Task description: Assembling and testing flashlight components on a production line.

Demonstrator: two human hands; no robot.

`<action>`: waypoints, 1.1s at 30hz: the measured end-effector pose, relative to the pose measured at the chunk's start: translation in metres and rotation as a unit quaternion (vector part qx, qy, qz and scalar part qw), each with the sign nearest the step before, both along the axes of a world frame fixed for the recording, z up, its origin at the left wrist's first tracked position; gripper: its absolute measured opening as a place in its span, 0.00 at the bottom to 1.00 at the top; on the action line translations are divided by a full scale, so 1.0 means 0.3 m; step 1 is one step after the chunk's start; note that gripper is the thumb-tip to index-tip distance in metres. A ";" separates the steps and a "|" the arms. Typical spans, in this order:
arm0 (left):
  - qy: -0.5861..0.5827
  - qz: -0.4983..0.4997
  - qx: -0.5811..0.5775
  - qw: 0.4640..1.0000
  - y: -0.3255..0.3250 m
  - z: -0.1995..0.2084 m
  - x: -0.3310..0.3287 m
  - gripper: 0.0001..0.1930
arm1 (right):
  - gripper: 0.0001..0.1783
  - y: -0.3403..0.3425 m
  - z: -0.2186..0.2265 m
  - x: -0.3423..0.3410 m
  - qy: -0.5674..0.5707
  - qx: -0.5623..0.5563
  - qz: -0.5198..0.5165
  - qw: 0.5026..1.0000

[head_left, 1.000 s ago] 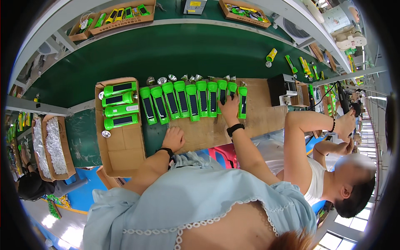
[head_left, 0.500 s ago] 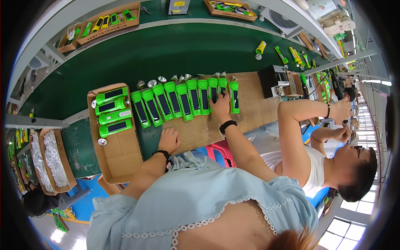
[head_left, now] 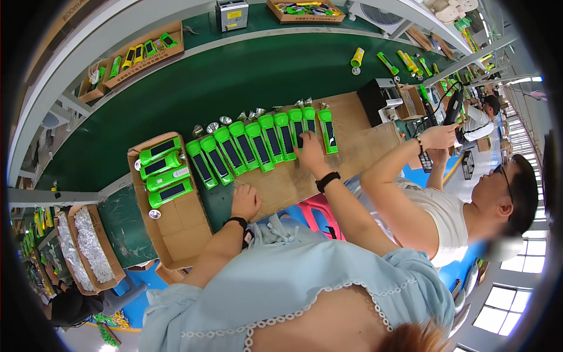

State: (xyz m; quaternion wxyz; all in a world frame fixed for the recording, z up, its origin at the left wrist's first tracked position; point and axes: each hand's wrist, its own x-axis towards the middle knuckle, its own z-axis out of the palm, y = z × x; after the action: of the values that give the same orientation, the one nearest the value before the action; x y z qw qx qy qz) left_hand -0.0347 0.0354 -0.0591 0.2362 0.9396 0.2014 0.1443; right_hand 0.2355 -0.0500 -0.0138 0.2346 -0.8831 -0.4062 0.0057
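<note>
A: Hands first. The right one?
B: Right hand (head_left: pixel 311 157) is palm down near the right end of a row of green torches (head_left: pixel 258 146). Fingers part-bent and partly open, tips on the lower ends of the torches second and third from the right. Touching, certainly; whether they grip, cannot tell.

A: Left?
B: Left hand (head_left: pixel 246 202) sits below the row, knuckles up, fingers curled in. Palm hidden; cannot tell if anything is inside. It is apart from the torches.

A: Lay of the row?
B: Ten, dark panels up, wide heads away from the person. Nine lie side by side; the rightmost torch (head_left: pixel 328 132) stands off by a narrow gap. Most lie on a cardboard sheet (head_left: pixel 358 132), the leftmost on the green table (head_left: pixel 117 220). Silver reflectors (head_left: pixel 225 120) line up just beyond the heads.

A: To the left?
B: Open carton (head_left: pixel 179 239), four more green torches stacked crosswise at its far end, one reflector near the lowest. Further left, narrow boxes of silvery-white pieces (head_left: pixel 92 243).

A: Right side?
B: A black machine (head_left: pixel 375 101) beyond the sheet, and a co-worker in a white top (head_left: pixel 437 217), arms raised.
</note>
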 end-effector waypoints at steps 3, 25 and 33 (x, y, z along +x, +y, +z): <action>-0.040 0.008 0.007 0.999 -0.002 -0.004 0.004 0.07 | 0.15 -0.081 0.006 -0.114 0.022 0.043 0.041 0.998; -0.031 -0.031 -0.013 0.999 0.020 -0.003 -0.036 0.06 | 0.12 -0.784 -0.392 -0.475 0.409 -0.164 -0.020 0.897; 0.051 -0.017 -0.035 0.998 0.000 0.016 -0.039 0.05 | 0.11 -1.285 -0.601 -0.567 0.408 -0.297 -0.020 0.863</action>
State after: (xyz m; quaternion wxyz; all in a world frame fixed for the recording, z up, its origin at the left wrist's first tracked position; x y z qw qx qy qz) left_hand -0.0465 0.0353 -0.0543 0.2609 0.9400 0.2026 0.0848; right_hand 0.0655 -0.4354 -0.1941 0.1058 -0.8376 -0.2351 0.4816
